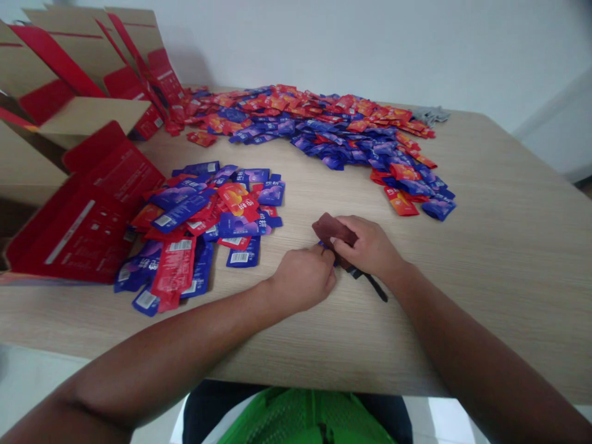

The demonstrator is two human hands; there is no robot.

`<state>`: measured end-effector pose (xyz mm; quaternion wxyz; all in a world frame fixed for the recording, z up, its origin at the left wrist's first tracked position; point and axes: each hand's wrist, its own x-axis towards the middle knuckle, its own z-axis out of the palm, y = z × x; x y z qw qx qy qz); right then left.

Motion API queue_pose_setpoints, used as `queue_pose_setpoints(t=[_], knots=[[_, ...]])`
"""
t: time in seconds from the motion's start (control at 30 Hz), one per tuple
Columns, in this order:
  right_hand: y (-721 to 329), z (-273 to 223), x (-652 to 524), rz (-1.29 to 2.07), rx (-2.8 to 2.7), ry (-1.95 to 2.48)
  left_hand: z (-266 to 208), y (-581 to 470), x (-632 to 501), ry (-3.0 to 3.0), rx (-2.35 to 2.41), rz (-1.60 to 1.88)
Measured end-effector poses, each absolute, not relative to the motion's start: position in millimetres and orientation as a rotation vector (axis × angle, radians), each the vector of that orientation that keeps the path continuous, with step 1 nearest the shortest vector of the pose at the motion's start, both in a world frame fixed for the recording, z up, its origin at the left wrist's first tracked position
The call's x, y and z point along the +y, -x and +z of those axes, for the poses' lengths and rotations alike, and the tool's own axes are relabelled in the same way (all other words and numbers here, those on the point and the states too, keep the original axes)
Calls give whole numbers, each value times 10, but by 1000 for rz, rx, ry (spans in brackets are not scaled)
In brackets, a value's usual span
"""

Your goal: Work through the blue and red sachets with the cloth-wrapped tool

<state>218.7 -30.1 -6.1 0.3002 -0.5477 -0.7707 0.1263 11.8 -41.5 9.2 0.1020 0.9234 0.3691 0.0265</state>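
At the far left of the table [499,234], we see open cardboard boxes [108,203], red printed on one face and plain tan on the other, their flaps standing up. Just beside them, to the right, lies a loose heap of blue and red packets [238,225], some showing barcodes, overlapping at odd angles. Behind, along the table's back edge, a longer bank of red-orange and blue packets [319,126] curves round toward the right. Near the middle front, our left hand [303,280] has its fingers curled closed on a blue piece [325,245], mostly hidden from us. Touching this spot is the maroon pouch [329,227], raised and tilted above the table; the fingers of our right hand [367,246] grip it, thumb on the near side. A slim black strip [377,288] sticks out below that hand, slanting down to the right; we cannot tell what it belongs to. Farther right, at the back, crumpled grey pieces [431,115] lie beside the bank's end.
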Motion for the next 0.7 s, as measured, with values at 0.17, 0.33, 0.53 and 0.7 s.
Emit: queue_pose_setpoints(t=[0.17, 0.33, 0.53, 0.7], knots=[[-2172, -50, -299, 300, -2012, 1524, 78, -115, -413, -2725, 1100, 75], [-2174, -40, -305, 349, -2052, 1455, 68, -113, -410, -2738, 1096, 87], [-2173, -46, -303, 369, -2038, 1453, 66, -111, -411, -2742, 1096, 114], [-2172, -59, -288, 354, -2019, 1494, 62, -112, -408, -2742, 1092, 94]])
